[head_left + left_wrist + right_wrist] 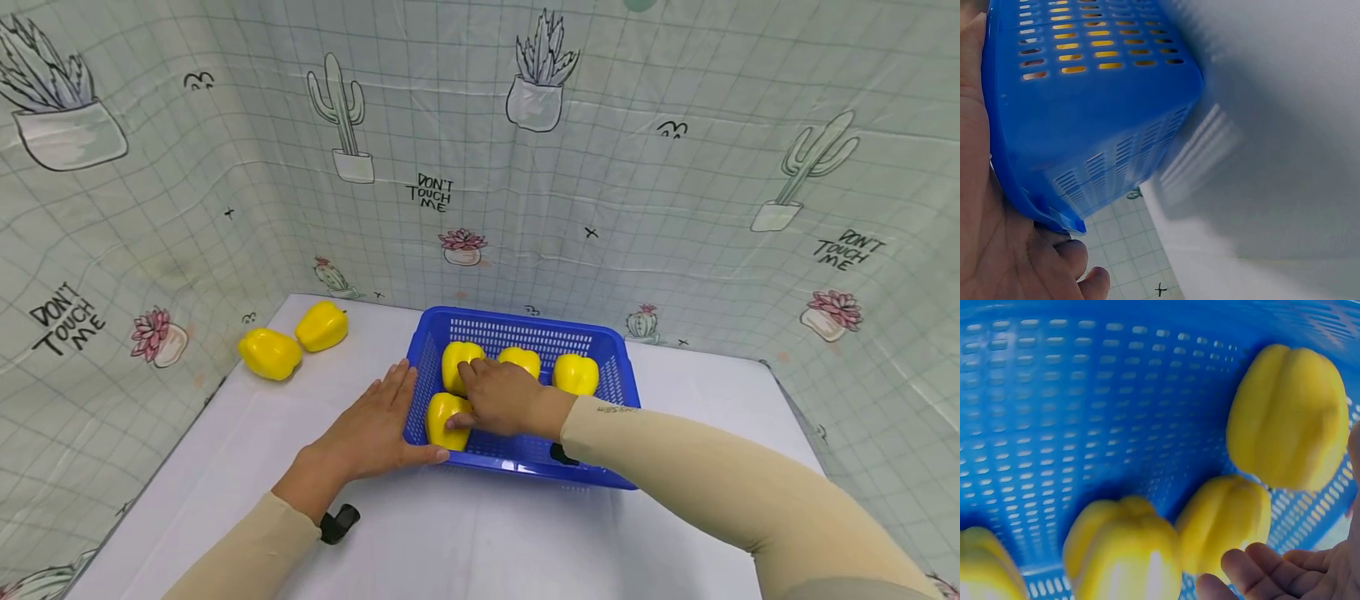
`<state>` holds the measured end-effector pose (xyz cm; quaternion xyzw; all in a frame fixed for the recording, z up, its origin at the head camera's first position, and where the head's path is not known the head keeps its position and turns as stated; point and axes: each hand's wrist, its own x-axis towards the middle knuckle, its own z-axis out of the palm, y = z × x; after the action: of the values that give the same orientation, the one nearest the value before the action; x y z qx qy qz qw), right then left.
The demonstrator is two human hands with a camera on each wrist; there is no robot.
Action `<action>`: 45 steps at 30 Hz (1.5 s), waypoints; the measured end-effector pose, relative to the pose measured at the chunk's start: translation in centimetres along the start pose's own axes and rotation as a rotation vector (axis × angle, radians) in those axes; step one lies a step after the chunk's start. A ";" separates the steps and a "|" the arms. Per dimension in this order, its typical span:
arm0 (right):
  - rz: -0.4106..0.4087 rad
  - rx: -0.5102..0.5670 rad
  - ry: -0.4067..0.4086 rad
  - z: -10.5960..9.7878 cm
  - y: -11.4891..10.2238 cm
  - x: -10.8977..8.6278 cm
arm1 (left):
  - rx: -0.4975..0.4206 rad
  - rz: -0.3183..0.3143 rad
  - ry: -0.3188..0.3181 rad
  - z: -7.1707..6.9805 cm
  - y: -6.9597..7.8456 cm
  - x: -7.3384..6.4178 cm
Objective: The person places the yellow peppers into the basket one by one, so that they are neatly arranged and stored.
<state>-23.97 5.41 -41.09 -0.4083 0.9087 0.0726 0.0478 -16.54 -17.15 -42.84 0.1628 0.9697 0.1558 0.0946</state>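
Note:
Yellow bell peppers lie in a blue perforated plastic basket (517, 468). One is at the front left (441, 418), one at the back left (456, 365), a third at the back middle (521, 360); another pepper (576, 375) sits farther right. My right hand (504, 397) is inside the basket, its fingertips by the back-left pepper and its thumb over the front-left one. In the right wrist view its fingers (1254, 575) look loosely extended and grip nothing. My left hand (367, 429) rests on the basket's left rim, fingers straight, thumb along the front corner.
Two more yellow peppers, one nearer (270, 354) and one farther back (322, 326), lie on the white table (480, 542) left of the basket. A patterned curtain (480, 167) hangs behind and at both sides.

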 end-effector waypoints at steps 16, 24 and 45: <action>0.113 -0.022 0.153 -1.5 4.2 -5.9 | -0.006 -0.031 -0.006 0.1 0.0 0.1; 0.201 -0.033 0.213 -0.6 6.0 -10.1 | -0.019 -0.036 -0.013 0.1 0.2 0.1; 0.422 0.192 0.186 5.5 6.1 -19.9 | -0.032 -0.038 0.002 -0.2 0.6 -0.2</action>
<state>-15.21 25.05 -43.05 -0.2079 0.9771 -0.0435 -0.0136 -16.24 -16.68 -42.46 0.1425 0.9701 0.1695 0.0994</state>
